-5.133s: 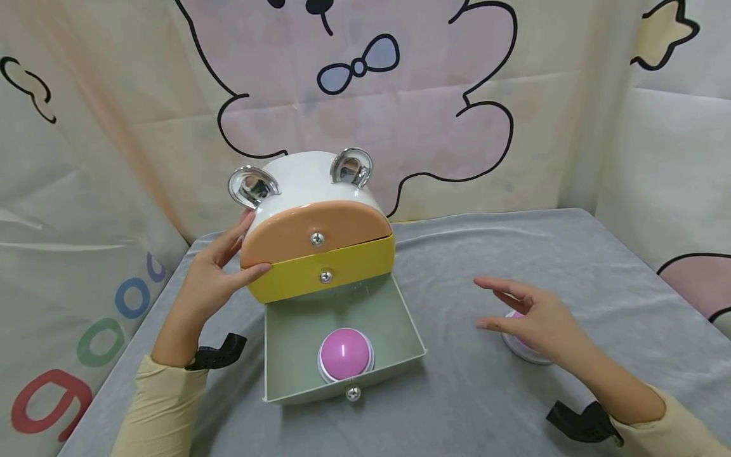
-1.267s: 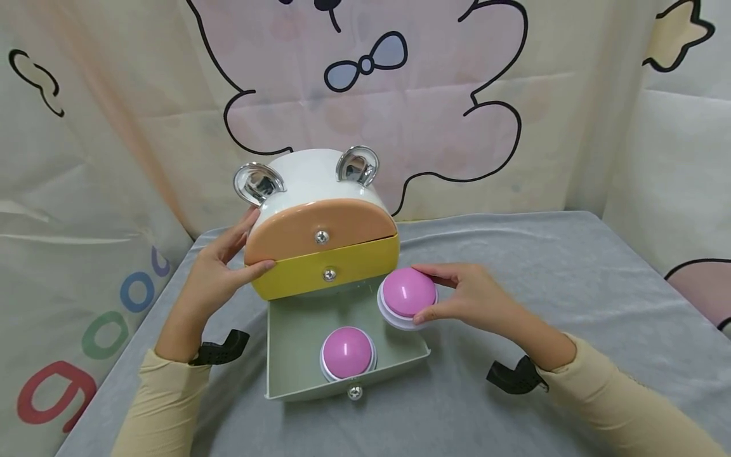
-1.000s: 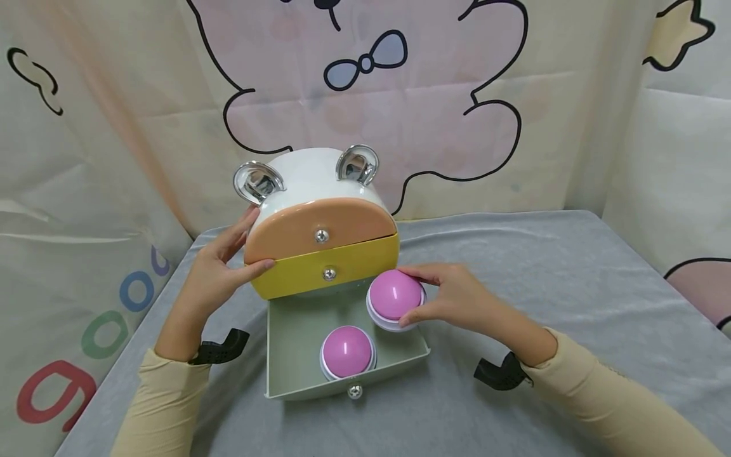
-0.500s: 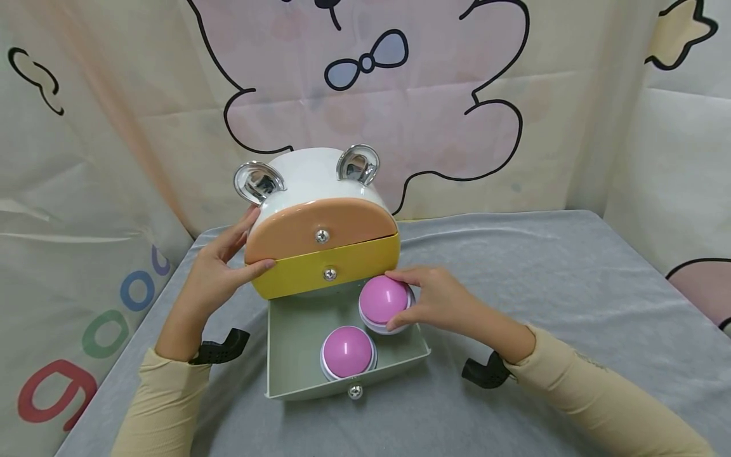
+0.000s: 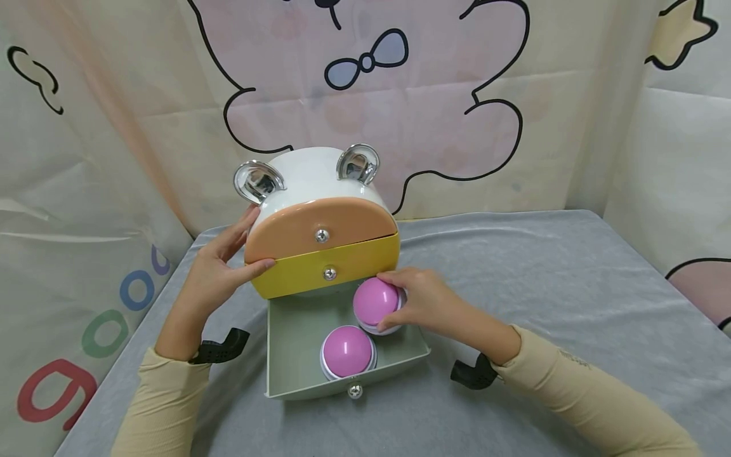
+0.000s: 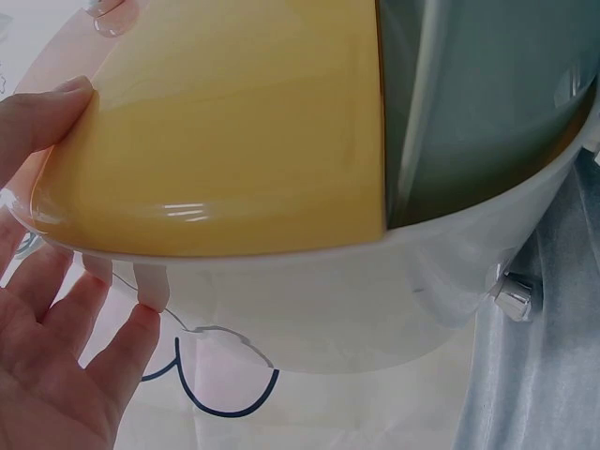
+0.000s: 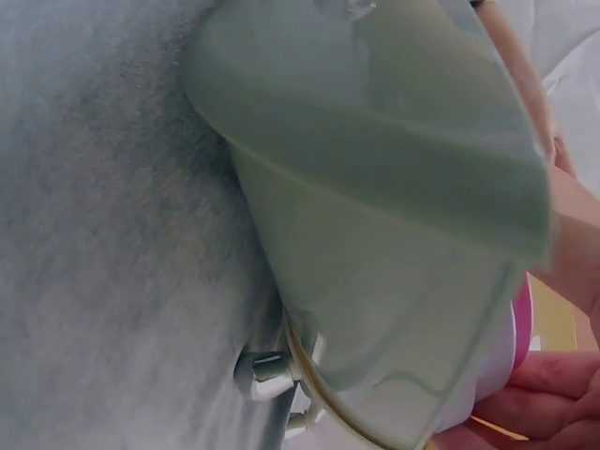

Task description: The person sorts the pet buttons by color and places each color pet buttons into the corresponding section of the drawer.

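Observation:
A white drawer box with silver ears stands on the table, its orange drawer and yellow drawer pushed in. My left hand grips its left edge, thumb on the front, fingers along the side. The green bottom drawer is pulled out towards me. In it lies a round pink-domed button with a white base. My right hand pinches a matching pink-domed button between thumb and fingers, at the drawer's back right, close behind the first. The drawer wall mostly hides it in the right wrist view.
Grey cloth covers the table. A printed curtain hangs behind it and at both sides. The green drawer's knob sticks out at its front. Black wrist cameras sit on both wrists.
My right hand has picked up the second button from the table at the right and carried it left, over and down into the green drawer. My left hand has stayed on the box.

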A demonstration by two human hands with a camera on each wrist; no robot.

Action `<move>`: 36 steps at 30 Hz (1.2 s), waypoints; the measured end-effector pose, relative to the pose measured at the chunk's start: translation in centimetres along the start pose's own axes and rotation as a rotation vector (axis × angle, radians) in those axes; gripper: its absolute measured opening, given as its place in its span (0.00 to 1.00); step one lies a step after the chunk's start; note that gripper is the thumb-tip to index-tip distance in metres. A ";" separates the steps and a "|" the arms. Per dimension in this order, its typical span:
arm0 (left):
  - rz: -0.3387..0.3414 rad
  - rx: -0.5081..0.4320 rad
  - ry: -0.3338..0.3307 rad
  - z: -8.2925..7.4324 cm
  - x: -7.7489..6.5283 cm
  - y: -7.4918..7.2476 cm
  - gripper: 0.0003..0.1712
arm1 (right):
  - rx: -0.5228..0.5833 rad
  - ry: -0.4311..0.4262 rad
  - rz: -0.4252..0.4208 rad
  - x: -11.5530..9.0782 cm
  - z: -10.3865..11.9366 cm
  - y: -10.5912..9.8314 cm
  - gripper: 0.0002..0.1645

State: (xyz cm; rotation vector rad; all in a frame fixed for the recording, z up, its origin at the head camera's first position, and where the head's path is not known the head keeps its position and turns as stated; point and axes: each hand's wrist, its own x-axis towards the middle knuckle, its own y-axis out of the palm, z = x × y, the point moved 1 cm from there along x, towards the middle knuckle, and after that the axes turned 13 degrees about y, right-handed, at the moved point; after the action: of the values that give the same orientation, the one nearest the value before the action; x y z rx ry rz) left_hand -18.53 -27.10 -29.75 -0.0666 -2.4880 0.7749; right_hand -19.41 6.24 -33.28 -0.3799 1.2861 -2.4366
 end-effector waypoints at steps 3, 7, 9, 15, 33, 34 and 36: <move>0.000 -0.003 -0.001 0.0 0.0 0.0 0.46 | -0.003 0.003 0.011 0.2 0.1 0.4 0.47; -0.001 -0.001 0.001 0.0 0.0 0.0 0.46 | -0.007 0.007 0.016 0.4 0.3 0.7 0.47; -0.004 0.000 0.001 0.0 0.0 0.0 0.45 | -0.021 0.010 0.014 0.5 0.5 0.7 0.46; -0.006 0.005 -0.001 0.0 0.0 0.0 0.45 | -0.145 -0.031 -0.019 0.9 1.0 1.5 0.47; 0.003 0.004 0.002 0.2 0.0 0.0 0.46 | -0.080 -0.098 -0.152 -2.0 1.8 1.5 0.42; 0.001 0.006 0.005 0.2 0.0 0.0 0.46 | -0.007 -0.116 -0.147 -2.5 2.0 1.3 0.38; -0.005 0.012 0.015 0.1 0.0 0.0 0.45 | 0.200 -0.111 -0.045 -3.8 2.4 1.0 0.32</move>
State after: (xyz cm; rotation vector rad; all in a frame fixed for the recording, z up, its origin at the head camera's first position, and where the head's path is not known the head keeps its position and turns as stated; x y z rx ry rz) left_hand -18.64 -27.16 -29.83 -0.0612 -2.4679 0.7840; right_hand -14.88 5.57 -33.01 -0.4853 0.9881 -2.5143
